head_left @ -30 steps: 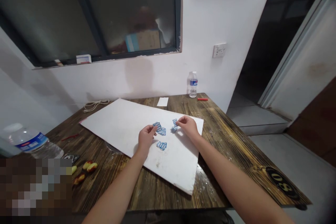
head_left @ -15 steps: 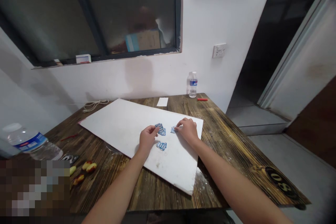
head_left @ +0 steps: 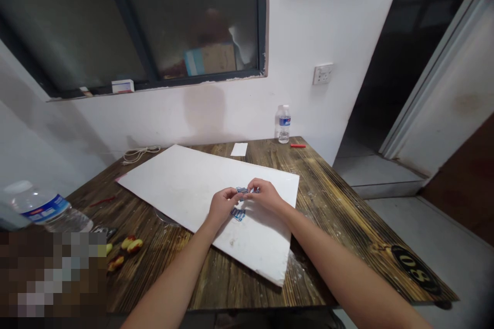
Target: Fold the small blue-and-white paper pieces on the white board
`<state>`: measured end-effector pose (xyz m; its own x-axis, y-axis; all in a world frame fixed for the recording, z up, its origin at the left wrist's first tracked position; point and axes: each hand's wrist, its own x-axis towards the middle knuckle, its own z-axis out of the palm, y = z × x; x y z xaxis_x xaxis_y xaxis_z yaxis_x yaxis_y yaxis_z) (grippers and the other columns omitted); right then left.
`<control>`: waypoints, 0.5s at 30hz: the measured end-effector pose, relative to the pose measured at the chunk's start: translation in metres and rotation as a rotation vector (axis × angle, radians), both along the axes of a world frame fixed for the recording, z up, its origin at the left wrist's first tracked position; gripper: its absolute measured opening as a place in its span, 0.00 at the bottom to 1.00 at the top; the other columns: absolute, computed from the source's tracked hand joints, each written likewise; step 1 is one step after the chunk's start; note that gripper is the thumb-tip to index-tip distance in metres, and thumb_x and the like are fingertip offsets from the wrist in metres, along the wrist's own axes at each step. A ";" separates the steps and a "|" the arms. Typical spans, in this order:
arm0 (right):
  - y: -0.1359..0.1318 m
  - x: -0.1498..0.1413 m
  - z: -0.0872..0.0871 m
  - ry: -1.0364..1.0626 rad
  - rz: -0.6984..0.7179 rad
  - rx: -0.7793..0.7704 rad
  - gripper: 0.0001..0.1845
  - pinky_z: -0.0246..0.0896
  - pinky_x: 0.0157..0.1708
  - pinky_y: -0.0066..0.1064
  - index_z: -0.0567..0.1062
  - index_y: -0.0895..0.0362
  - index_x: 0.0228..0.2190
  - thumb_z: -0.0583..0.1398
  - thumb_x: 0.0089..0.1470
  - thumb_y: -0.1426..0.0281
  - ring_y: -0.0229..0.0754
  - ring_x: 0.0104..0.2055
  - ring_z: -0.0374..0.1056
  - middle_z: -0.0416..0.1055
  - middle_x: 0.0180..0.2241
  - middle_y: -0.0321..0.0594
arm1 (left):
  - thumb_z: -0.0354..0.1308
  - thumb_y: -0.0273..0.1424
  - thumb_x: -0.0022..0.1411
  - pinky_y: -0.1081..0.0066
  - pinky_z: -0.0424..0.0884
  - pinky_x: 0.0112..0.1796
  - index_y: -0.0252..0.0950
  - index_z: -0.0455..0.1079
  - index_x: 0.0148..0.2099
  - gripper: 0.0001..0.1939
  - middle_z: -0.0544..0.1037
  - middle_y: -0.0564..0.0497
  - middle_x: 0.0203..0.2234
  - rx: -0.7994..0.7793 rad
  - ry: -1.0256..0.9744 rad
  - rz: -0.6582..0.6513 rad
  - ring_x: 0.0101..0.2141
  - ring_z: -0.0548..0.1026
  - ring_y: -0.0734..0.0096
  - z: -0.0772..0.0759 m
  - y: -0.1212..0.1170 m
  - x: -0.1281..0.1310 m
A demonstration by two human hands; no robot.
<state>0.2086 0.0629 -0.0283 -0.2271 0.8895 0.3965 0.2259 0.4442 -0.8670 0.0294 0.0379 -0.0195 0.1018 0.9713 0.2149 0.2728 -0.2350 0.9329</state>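
We are holding our left hand (head_left: 223, 204) and right hand (head_left: 265, 195) close together — fingers narrow, pinching little blue pieces (head_left: 242, 190) — over the white board (head_left: 173, 185).

Fingertips of the left hand (head_left: 223, 204) and right hand (head_left: 267, 195) meet over paper clips (head_left: 243, 190) on a foam board (head_left: 173, 180). A second clip group (head_left: 238, 214) lies just before the fingers. Far behind them, beyond the board, a paper slip (head_left: 239, 149) and water bottle (head_left: 283, 124) sit on the wooden table (head_left: 324, 216).
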 end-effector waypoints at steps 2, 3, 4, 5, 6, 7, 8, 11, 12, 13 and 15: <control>0.001 0.000 -0.001 0.042 0.018 -0.073 0.12 0.54 0.30 0.29 0.75 0.56 0.22 0.67 0.41 0.60 0.37 0.27 0.60 0.70 0.24 0.34 | 0.63 0.43 0.50 0.75 0.63 0.23 0.34 0.72 0.27 0.16 0.71 0.54 0.19 -0.016 -0.021 -0.003 0.22 0.68 0.74 0.002 -0.001 0.000; 0.001 0.000 -0.001 0.060 0.025 -0.102 0.12 0.53 0.29 0.29 0.75 0.56 0.22 0.68 0.41 0.61 0.37 0.26 0.60 0.69 0.23 0.34 | 0.64 0.44 0.50 0.75 0.62 0.23 0.34 0.72 0.27 0.16 0.71 0.54 0.18 -0.022 -0.029 -0.003 0.22 0.67 0.74 0.003 -0.001 0.000; 0.001 0.000 0.000 0.076 0.031 -0.124 0.12 0.53 0.29 0.29 0.75 0.56 0.22 0.68 0.40 0.61 0.36 0.26 0.59 0.69 0.22 0.33 | 0.64 0.44 0.49 0.75 0.62 0.22 0.34 0.72 0.26 0.16 0.71 0.54 0.18 -0.026 -0.036 -0.006 0.22 0.67 0.74 0.003 -0.001 0.000; 0.001 0.000 0.000 0.091 0.036 -0.138 0.12 0.52 0.28 0.29 0.76 0.56 0.21 0.68 0.39 0.61 0.36 0.25 0.59 0.69 0.21 0.33 | 0.64 0.44 0.49 0.75 0.62 0.22 0.34 0.72 0.26 0.17 0.71 0.54 0.18 -0.029 -0.042 -0.011 0.21 0.67 0.75 0.004 -0.001 -0.001; 0.001 0.000 0.001 0.106 0.042 -0.147 0.12 0.52 0.28 0.29 0.76 0.56 0.21 0.68 0.39 0.61 0.36 0.25 0.60 0.69 0.21 0.33 | 0.64 0.44 0.49 0.76 0.62 0.22 0.34 0.72 0.26 0.17 0.70 0.54 0.18 -0.030 -0.048 -0.017 0.21 0.66 0.75 0.004 -0.001 -0.001; 0.001 0.000 0.002 0.120 0.048 -0.152 0.12 0.52 0.28 0.28 0.76 0.57 0.21 0.68 0.38 0.61 0.36 0.25 0.60 0.70 0.20 0.33 | 0.64 0.44 0.49 0.75 0.61 0.22 0.34 0.72 0.26 0.17 0.70 0.54 0.18 -0.030 -0.055 -0.022 0.21 0.66 0.75 0.004 -0.001 -0.001; 0.001 0.000 0.002 0.133 0.055 -0.157 0.12 0.52 0.28 0.28 0.76 0.57 0.20 0.69 0.38 0.61 0.35 0.24 0.60 0.70 0.20 0.33 | 0.64 0.44 0.49 0.75 0.61 0.22 0.34 0.72 0.26 0.17 0.70 0.54 0.18 -0.030 -0.060 -0.029 0.21 0.66 0.75 0.004 -0.001 -0.002; 0.001 0.001 0.002 0.204 0.118 -0.211 0.15 0.52 0.27 0.28 0.76 0.58 0.21 0.69 0.37 0.60 0.35 0.23 0.60 0.71 0.20 0.35 | 0.65 0.43 0.50 0.75 0.60 0.21 0.33 0.71 0.26 0.16 0.70 0.54 0.17 -0.028 -0.080 -0.046 0.20 0.65 0.77 0.006 -0.002 -0.002; 0.002 0.001 0.002 0.240 0.150 -0.241 0.16 0.53 0.27 0.29 0.76 0.58 0.21 0.70 0.36 0.59 0.35 0.23 0.60 0.71 0.20 0.35 | 0.65 0.43 0.49 0.75 0.60 0.21 0.34 0.71 0.25 0.16 0.70 0.54 0.17 -0.031 -0.088 -0.051 0.20 0.64 0.77 0.006 -0.002 -0.002; 0.002 0.001 0.002 0.276 0.181 -0.274 0.17 0.53 0.27 0.29 0.76 0.59 0.21 0.70 0.35 0.58 0.35 0.23 0.61 0.72 0.20 0.35 | 0.65 0.43 0.49 0.75 0.60 0.21 0.34 0.70 0.25 0.17 0.70 0.54 0.17 -0.035 -0.095 -0.058 0.19 0.64 0.77 0.007 -0.003 -0.001; 0.001 0.003 0.002 0.334 0.232 -0.331 0.18 0.54 0.27 0.29 0.76 0.59 0.22 0.71 0.34 0.58 0.35 0.23 0.62 0.72 0.21 0.36 | 0.66 0.43 0.47 0.75 0.59 0.20 0.34 0.69 0.24 0.18 0.69 0.54 0.16 -0.045 -0.108 -0.071 0.19 0.64 0.77 0.010 -0.004 0.000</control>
